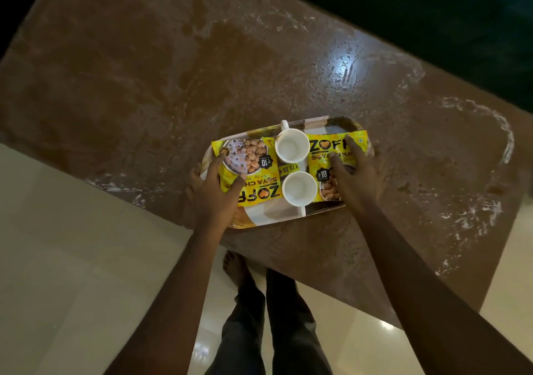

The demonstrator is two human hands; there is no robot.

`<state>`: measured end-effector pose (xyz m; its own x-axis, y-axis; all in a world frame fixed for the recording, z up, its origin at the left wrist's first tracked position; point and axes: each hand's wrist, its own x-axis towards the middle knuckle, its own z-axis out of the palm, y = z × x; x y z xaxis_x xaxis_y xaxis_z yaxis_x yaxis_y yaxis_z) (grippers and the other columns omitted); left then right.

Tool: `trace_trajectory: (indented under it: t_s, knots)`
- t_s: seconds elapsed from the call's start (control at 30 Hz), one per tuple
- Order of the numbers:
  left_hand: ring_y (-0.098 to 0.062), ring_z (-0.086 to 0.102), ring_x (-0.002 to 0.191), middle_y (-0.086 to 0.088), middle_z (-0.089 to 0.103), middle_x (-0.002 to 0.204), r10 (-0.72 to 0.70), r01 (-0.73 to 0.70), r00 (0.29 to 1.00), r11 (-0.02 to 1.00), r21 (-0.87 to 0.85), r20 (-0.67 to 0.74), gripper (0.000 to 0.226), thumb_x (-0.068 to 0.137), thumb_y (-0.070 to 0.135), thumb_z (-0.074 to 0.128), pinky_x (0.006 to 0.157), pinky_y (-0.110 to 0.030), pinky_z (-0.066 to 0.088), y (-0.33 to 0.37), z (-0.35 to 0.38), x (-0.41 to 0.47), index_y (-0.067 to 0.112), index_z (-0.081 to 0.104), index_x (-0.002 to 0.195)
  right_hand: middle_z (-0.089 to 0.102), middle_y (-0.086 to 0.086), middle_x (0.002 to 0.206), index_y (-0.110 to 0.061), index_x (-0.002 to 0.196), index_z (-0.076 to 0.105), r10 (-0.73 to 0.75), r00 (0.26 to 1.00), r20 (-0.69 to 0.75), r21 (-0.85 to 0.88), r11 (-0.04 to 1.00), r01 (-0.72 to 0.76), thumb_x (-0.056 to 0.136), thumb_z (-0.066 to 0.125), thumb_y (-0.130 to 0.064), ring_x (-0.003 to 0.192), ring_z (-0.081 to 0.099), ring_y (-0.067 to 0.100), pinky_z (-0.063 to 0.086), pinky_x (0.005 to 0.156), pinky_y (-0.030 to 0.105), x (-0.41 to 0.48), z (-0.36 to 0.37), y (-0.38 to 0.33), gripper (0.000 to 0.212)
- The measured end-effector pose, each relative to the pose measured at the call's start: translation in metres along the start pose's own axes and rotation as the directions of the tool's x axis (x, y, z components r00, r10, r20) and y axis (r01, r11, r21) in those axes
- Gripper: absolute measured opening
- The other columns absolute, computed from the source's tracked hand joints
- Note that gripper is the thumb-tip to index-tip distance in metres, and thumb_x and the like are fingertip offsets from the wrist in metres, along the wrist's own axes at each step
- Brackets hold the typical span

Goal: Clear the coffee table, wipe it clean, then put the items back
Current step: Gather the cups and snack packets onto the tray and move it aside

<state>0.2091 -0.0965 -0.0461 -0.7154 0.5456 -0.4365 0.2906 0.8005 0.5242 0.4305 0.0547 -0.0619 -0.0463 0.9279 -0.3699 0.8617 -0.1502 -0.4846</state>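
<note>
The floor (pixel 72 259) is of pale shiny tiles, and the person stands on it in dark trousers (pixel 288 331), with one bare foot (pixel 235 268) showing at the near edge of the brown coffee table (pixel 144 71). Both bare arms reach forward over this edge.

A patterned tray (pixel 268 216) sits on the table close to the near edge. The left hand (pixel 212 193) lies spread over its left end; the thumb and one finger press on a yellow snack packet (pixel 248 155), and the outer fingers are at the rim. I cannot tell if they hook under it. The right hand (pixel 360 178) covers the right end, its fingers almost straight and flat on a second yellow packet (pixel 323 146), hiding a good part of it.

Between the packets stand two white cups, the near cup (pixel 300 187) and the far cup (pixel 291 145), both upright.

Beyond the tray the tabletop is bare, with whitish streaks (pixel 490 126) along the right side and a bright reflection (pixel 344 67). Behind the table is only a dark area (pixel 432 14).
</note>
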Motion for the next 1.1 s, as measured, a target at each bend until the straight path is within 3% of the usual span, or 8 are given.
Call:
trace_trajectory:
  t_s: [0.1, 0.2, 0.43, 0.77, 0.93, 1.1]
  knots:
    - [-0.037, 0.043, 0.126, -0.013, 0.041, 0.138, 0.015, -0.015, 1.0, 0.998, -0.067, 0.0, 0.06, 0.077, 0.057, 0.069, 0.101, -0.057, 0.041, -0.006, 0.0, 0.01, 0.053, 0.044, 0.131, 0.047, 0.002, 0.149, -0.062, 0.134, 0.039, 0.102, 0.995, 0.007, 0.096, 0.99, -0.102, 0.067, 0.056, -0.079, 0.139, 0.041, 0.026, 0.034, 0.112, 0.056, 0.011, 0.001, -0.002, 0.071]
    - [-0.039, 0.045, 0.122, -0.016, 0.044, 0.131, 0.072, -0.072, 0.997, 0.996, -0.045, 0.001, 0.061, 0.078, 0.046, 0.073, 0.098, -0.056, 0.043, -0.008, -0.004, 0.015, 0.049, 0.045, 0.132, 0.055, 0.001, 0.138, -0.064, 0.122, 0.048, 0.174, 0.985, 0.022, 0.192, 0.966, -0.175, 0.055, 0.064, -0.08, 0.131, 0.047, 0.025, 0.038, 0.108, 0.054, 0.014, -0.003, -0.007, 0.07]
    - [-0.039, 0.043, 0.121, -0.017, 0.043, 0.123, 0.109, -0.11, 0.994, 0.991, -0.07, -0.015, 0.063, 0.077, 0.035, 0.078, 0.099, -0.052, 0.043, 0.001, -0.049, 0.001, 0.047, 0.049, 0.132, 0.04, 0.009, 0.139, -0.047, 0.12, 0.065, 0.137, 0.99, 0.027, 0.175, 0.975, -0.14, 0.072, 0.079, -0.057, 0.137, 0.026, 0.031, 0.029, 0.112, 0.054, -0.022, -0.038, -0.042, 0.05]
    - [-0.032, 0.051, 0.121, -0.015, 0.057, 0.125, 0.173, -0.187, 0.979, 0.971, -0.148, -0.108, 0.058, 0.067, 0.026, 0.085, 0.097, -0.049, 0.046, 0.033, -0.168, -0.05, 0.037, 0.064, 0.12, 0.034, 0.013, 0.132, -0.046, 0.12, 0.066, -0.028, 0.999, 0.036, 0.203, 0.979, 0.02, 0.072, 0.076, -0.065, 0.131, 0.024, 0.034, 0.034, 0.11, 0.049, -0.096, -0.111, -0.105, 0.052]
    - [-0.031, 0.052, 0.121, -0.014, 0.06, 0.124, 0.214, -0.234, 0.961, 0.966, -0.106, -0.176, 0.056, 0.066, 0.02, 0.087, 0.098, -0.045, 0.044, 0.051, -0.225, -0.075, 0.03, 0.068, 0.118, 0.034, 0.015, 0.133, -0.042, 0.125, 0.065, -0.083, 0.995, 0.054, 0.209, 0.975, 0.07, 0.076, 0.075, -0.061, 0.132, 0.023, 0.035, 0.032, 0.108, 0.046, -0.128, -0.146, -0.144, 0.054]
    - [-0.031, 0.048, 0.125, -0.011, 0.06, 0.126, 0.249, -0.274, 0.939, 0.959, -0.078, -0.238, 0.053, 0.068, 0.021, 0.087, 0.103, -0.05, 0.038, 0.063, -0.276, -0.095, 0.031, 0.067, 0.117, 0.032, 0.013, 0.136, -0.04, 0.129, 0.062, -0.143, 0.985, 0.092, 0.217, 0.969, 0.12, 0.081, 0.073, -0.058, 0.134, 0.02, 0.032, 0.031, 0.107, 0.044, -0.152, -0.171, -0.179, 0.052]
